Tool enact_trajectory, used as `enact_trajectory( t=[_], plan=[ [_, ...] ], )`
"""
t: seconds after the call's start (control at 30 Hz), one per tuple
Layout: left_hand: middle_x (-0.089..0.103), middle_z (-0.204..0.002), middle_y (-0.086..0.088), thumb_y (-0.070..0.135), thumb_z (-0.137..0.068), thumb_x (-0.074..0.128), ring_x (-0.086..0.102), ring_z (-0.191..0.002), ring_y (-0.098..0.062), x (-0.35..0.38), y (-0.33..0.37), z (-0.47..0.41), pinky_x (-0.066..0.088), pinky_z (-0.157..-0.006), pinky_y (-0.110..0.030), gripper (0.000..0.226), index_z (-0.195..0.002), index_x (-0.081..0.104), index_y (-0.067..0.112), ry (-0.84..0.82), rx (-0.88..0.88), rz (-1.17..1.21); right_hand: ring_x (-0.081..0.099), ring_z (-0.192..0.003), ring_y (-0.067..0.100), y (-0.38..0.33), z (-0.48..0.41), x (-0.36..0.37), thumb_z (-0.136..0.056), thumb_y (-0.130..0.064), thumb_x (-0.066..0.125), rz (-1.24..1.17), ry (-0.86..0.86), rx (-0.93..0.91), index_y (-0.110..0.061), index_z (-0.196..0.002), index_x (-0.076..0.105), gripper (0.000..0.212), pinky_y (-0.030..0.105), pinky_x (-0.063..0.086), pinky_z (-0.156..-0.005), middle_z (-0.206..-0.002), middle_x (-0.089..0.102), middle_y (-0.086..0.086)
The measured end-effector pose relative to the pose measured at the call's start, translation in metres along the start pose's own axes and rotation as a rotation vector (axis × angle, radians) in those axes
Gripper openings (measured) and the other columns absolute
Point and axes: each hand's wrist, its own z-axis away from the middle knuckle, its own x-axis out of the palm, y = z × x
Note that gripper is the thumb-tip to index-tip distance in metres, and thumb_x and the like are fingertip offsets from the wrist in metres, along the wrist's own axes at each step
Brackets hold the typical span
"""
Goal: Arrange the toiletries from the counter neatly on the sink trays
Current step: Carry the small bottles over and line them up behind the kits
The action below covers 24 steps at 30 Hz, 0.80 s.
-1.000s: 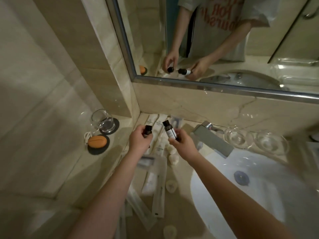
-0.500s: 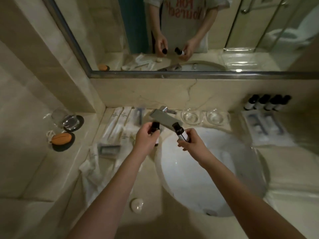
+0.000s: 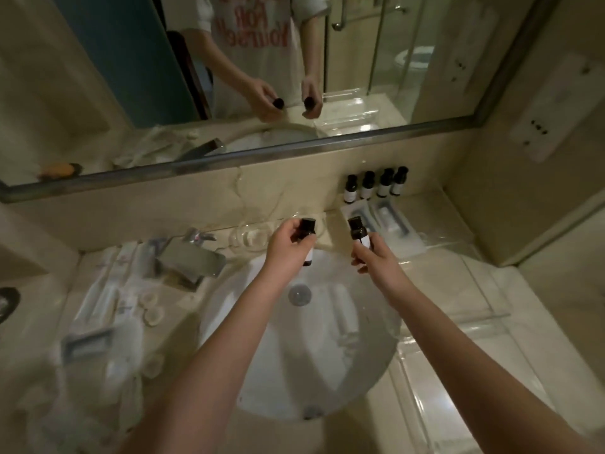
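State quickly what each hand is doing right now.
Left hand: grips a small dark bottle.
Right hand: grips a second dark bottle.

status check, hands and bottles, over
Left hand grips left bottle, right hand grips right bottle. Both held above the sink, not yet set down. Four bottles already lined up back right; glass dishes beside left hand.

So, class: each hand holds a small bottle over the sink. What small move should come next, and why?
Probably carry the right hand and its bottle to the row of four matching bottles standing upright at the back; that hand is nearest it.
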Motion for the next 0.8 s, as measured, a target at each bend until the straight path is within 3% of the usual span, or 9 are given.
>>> enact_trajectory(
  t=[0.13, 0.2, 0.33, 0.47, 0.63, 0.8],
  plan=[
    [0.058, -0.089, 0.007, 0.008, -0.088, 0.057, 0.056, -0.079, -0.008, 0.047, 0.016, -0.022, 0.043, -0.047, -0.003, 0.013, -0.098, 0.055, 0.015, -0.05, 0.015, -0.031, 0.059, -0.083, 0.011, 0.002, -0.02, -0.043, -0.093, -0.022, 0.056, -0.079, 0.072, -0.027, -0.015, -0.108, 0.052, 0.018, 0.01, 0.044, -0.061, -0.097, 0.062, 0.003],
    [0.058, -0.089, 0.009, 0.009, -0.088, 0.058, 0.056, -0.079, -0.006, 0.066, 0.021, -0.034, 0.043, -0.05, -0.004, 0.014, -0.098, 0.054, 0.017, -0.066, 0.02, -0.054, 0.06, -0.083, 0.008, 0.004, -0.03, -0.063, -0.092, -0.022, 0.058, -0.093, 0.116, -0.027, -0.016, -0.115, 0.053, 0.024, 0.007, 0.044, -0.058, -0.094, 0.062, -0.002],
    [0.057, -0.091, 0.01, 0.01, -0.088, 0.059, 0.054, -0.079, 0.0, 0.098, 0.031, -0.056, 0.04, -0.062, -0.012, 0.016, -0.099, 0.053, 0.02, -0.094, 0.007, -0.085, 0.061, -0.077, 0.006, 0.014, -0.061, -0.095, -0.087, -0.019, 0.064, -0.062, 0.221, 0.003, -0.015, -0.112, 0.059, 0.026, 0.018, 0.044, -0.067, -0.095, 0.065, 0.0],
    [0.056, -0.099, 0.008, 0.009, -0.088, 0.059, 0.054, -0.089, -0.007, 0.116, 0.038, -0.076, 0.041, -0.067, -0.013, 0.021, -0.103, 0.051, 0.023, -0.111, 0.003, -0.084, 0.063, -0.086, 0.015, 0.024, -0.097, -0.121, -0.08, -0.025, 0.071, 0.035, 0.336, 0.06, -0.018, -0.119, 0.062, 0.04, 0.026, 0.045, -0.071, -0.102, 0.066, 0.002],
    [0.055, -0.101, 0.006, 0.005, -0.087, 0.059, 0.053, -0.093, -0.009, 0.128, 0.04, -0.1, 0.042, -0.076, -0.018, 0.024, -0.107, 0.052, 0.016, -0.105, 0.005, -0.082, 0.057, -0.08, 0.016, 0.022, -0.145, -0.139, -0.082, -0.019, 0.067, 0.177, 0.394, 0.055, -0.016, -0.112, 0.063, 0.031, 0.022, 0.04, -0.059, -0.094, 0.062, 0.001],
    [0.055, -0.094, 0.009, 0.004, -0.087, 0.06, 0.052, -0.082, 0.0, 0.133, 0.036, -0.119, 0.041, -0.071, -0.011, 0.024, -0.104, 0.052, 0.018, -0.09, 0.025, -0.1, 0.058, -0.088, 0.019, 0.022, -0.192, -0.149, -0.082, -0.016, 0.067, 0.193, 0.389, 0.065, -0.013, -0.108, 0.062, 0.027, 0.025, 0.04, -0.072, -0.099, 0.062, 0.003]
  ],
)
